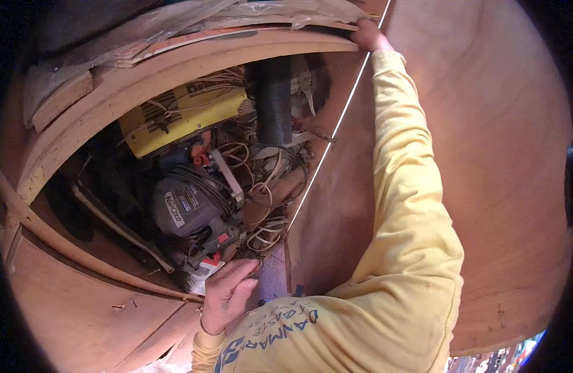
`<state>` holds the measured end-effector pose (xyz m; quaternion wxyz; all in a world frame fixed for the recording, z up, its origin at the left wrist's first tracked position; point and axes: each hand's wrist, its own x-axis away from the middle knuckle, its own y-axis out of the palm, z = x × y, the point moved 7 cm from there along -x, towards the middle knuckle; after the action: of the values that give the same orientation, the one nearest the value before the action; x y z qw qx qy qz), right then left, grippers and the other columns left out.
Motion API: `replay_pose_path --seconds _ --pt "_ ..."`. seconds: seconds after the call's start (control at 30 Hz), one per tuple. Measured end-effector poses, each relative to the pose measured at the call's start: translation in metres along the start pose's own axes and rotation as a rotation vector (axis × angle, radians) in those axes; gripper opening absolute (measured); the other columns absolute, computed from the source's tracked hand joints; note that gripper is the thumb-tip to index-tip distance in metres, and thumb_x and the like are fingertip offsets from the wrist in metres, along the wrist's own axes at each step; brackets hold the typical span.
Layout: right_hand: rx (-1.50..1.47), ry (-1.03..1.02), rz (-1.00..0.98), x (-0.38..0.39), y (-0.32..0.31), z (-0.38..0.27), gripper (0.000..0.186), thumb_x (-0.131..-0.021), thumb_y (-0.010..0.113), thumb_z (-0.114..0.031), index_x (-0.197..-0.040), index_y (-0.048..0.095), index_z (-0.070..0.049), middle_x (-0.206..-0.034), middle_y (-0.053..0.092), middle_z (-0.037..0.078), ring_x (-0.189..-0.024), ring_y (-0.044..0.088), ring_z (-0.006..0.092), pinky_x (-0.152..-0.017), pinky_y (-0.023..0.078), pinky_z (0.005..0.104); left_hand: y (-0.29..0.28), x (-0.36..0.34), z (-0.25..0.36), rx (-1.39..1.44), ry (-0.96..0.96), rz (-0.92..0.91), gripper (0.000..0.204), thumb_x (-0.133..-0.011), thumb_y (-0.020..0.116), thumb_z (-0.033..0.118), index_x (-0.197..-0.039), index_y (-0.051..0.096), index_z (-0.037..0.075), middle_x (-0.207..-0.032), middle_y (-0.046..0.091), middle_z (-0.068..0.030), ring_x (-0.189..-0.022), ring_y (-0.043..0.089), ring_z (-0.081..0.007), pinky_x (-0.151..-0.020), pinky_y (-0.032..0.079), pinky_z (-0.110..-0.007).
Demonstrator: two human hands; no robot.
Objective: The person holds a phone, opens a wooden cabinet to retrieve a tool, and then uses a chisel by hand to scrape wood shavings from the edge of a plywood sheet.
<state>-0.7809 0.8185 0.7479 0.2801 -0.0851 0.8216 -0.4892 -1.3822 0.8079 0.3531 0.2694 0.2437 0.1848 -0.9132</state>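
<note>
My right arm, in a yellow sleeve, reaches up to the top of the view. There my right hand is closed, its fingers curled at the end of a curved wooden shelf edge, beside a thin bright white strip. The strip runs slantwise along a large wooden panel. Low in the middle, my left hand has loosely bent fingers, with the thumb apart and nothing visible between them. It is nearest to a grey power tool and a tangle of pale cable inside the wooden compartment.
A yellow machine case and a dark cylinder lie deeper in the compartment. A bent metal bar leans at its left. Plastic sheeting and a wood offcut lie on top. A low wooden front board borders it.
</note>
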Motion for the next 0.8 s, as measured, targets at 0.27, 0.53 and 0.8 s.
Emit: replay_pose_path --seconds 0.27,0.53,0.8 --pt "0.392 -0.433 0.261 0.063 0.013 -0.019 0.041 -0.080 0.067 -0.024 -0.113 0.067 0.001 -0.117 0.068 0.027 -0.112 0.066 0.0405 -0.097 0.051 0.0444 0.002 0.006 -0.031 0.129 -0.085 0.084 0.029 -0.094 0.064 0.008 -0.119 0.068 -0.005 -0.108 0.073 -0.0187 -0.095 0.071 -0.0274 -0.088 0.054 -0.034" --pt "0.670 -0.372 0.109 0.064 -0.006 -0.021 0.041 -0.081 0.065 -0.024 -0.114 0.069 0.000 -0.117 0.069 0.026 -0.113 0.067 0.0378 -0.096 0.053 0.0432 -0.010 0.009 -0.042 0.174 -0.152 0.094 0.030 -0.093 0.064 0.007 -0.121 0.067 -0.005 -0.104 0.074 -0.0163 -0.097 0.072 -0.0248 -0.086 0.055 -0.034" --pt "0.909 -0.425 0.039 0.100 -0.015 -0.030 0.043 -0.083 0.069 -0.029 -0.114 0.070 0.000 -0.116 0.071 0.023 -0.112 0.068 0.0362 -0.093 0.054 0.0436 -0.033 -0.017 -0.035 -0.033 -0.026 -0.113 0.034 -0.090 0.070 0.008 -0.122 0.067 -0.003 -0.105 0.072 -0.0195 -0.091 0.073 -0.0300 -0.082 0.056 -0.035"
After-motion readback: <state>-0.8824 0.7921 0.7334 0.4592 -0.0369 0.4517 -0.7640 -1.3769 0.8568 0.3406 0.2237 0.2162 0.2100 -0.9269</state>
